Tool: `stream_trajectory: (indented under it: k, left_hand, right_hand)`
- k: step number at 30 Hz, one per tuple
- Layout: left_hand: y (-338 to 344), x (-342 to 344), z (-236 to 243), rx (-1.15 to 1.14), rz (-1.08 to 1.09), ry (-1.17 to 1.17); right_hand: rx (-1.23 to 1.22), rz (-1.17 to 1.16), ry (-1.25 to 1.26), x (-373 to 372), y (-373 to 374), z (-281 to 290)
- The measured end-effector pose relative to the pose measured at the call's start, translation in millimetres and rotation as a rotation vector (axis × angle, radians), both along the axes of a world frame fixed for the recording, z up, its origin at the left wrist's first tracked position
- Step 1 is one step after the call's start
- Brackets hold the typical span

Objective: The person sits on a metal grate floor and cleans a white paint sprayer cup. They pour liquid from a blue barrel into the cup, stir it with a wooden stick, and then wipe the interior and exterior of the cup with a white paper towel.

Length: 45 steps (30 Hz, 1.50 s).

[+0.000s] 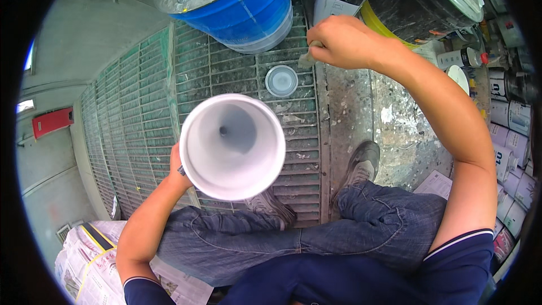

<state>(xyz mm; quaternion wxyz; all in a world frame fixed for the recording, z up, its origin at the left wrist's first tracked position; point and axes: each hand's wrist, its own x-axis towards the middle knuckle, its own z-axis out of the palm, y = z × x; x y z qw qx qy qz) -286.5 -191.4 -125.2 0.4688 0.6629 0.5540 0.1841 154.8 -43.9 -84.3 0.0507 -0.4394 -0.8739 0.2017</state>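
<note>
My left hand (178, 166) grips a white round container (199, 147) from its left side, its wide mouth facing up, with grey at the bottom around a small dark spot. My right hand (347, 42) is closed on a dull grey flat tool (306, 60), partly hidden by the fingers, above and right of the container. Below that tool, a small round translucent grey cup or lid (282, 81) lies on the metal grating (224, 73).
A blue bucket (237, 17), a rectangular metal can (339, 3) and a dark drum (423, 5) stand at the back. Stacked cans (511, 147) line the right side. A red object (52, 122) is at the left wall. Newspapers (79, 260) lie lower left, beside my legs.
</note>
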Motion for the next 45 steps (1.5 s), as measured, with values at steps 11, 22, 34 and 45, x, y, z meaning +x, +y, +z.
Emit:
stream_trajectory:
  k: [11,22,34,45]
  left_hand:
    - [20,10,21,0.299,-0.286,0.250]
    - [28,9,14,0.147,-0.146,0.758]
    - [46,34,18,0.137,-0.316,1.001]
    - [75,61,39,0.219,-0.441,1.193]
  right_hand:
    - [-0.009,-0.006,0.017,0,1,0]
    - [-0.020,-0.013,0.006,14,7,-5]
    - [-0.033,-0.042,0.036,28,2,1]
    - [-0.101,-0.093,0.182,44,-7,4]
